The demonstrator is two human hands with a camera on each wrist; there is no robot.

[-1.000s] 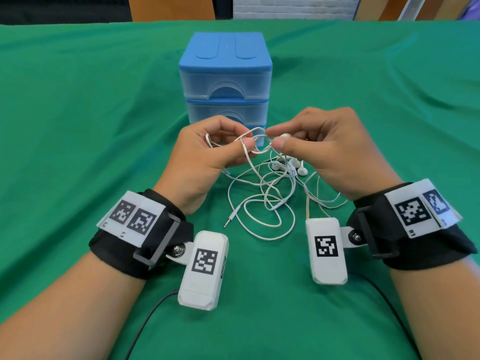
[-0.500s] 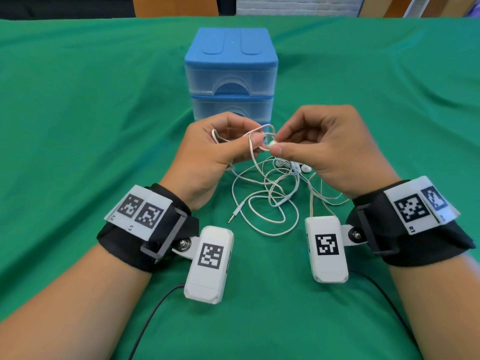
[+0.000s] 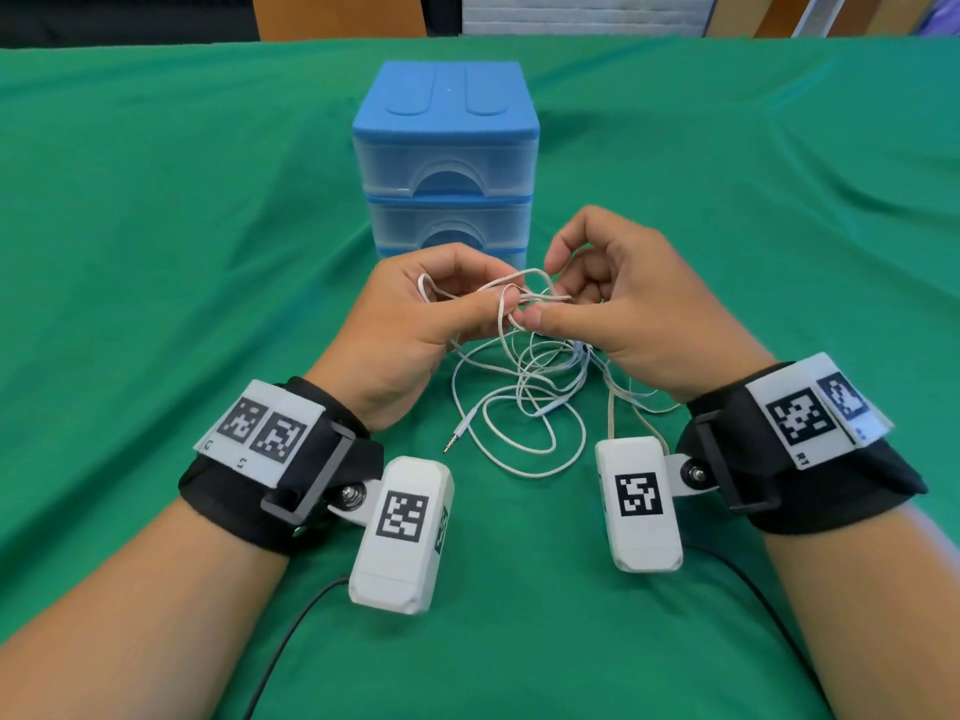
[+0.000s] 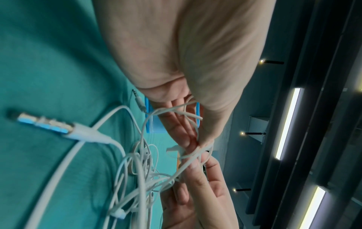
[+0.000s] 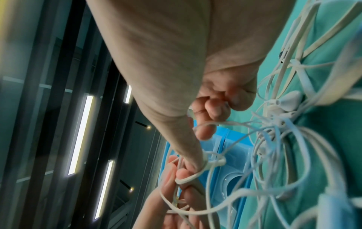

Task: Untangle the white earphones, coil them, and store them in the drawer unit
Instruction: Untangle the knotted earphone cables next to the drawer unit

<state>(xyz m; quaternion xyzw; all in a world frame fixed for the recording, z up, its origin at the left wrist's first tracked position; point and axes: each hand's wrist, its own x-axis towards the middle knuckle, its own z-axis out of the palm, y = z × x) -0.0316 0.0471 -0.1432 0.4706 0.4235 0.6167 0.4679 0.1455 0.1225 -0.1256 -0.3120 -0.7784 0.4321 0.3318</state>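
Note:
The white earphones (image 3: 524, 402) lie in a tangled heap on the green cloth, the jack plug (image 3: 453, 440) pointing to the lower left. My left hand (image 3: 457, 298) pinches a raised loop of the earphone cord (image 4: 188, 155) between thumb and fingers. Thumb tip to thumb tip with it, my right hand (image 3: 566, 298) pinches the same raised cord (image 5: 197, 173). The earbuds (image 5: 288, 100) hang in the heap under my right palm. Behind both hands stands the blue drawer unit (image 3: 447, 148), both of its visible drawers closed.
Green cloth (image 3: 156, 252) covers the whole table. Black cables (image 3: 291, 636) run from the wrist cameras toward the near edge. Wooden furniture (image 3: 337, 13) stands beyond the far edge.
Both hands have kept hold of the cord and worked the raised loop. The right index finger has lifted off the pinch and the loop now stands wider between the hands.

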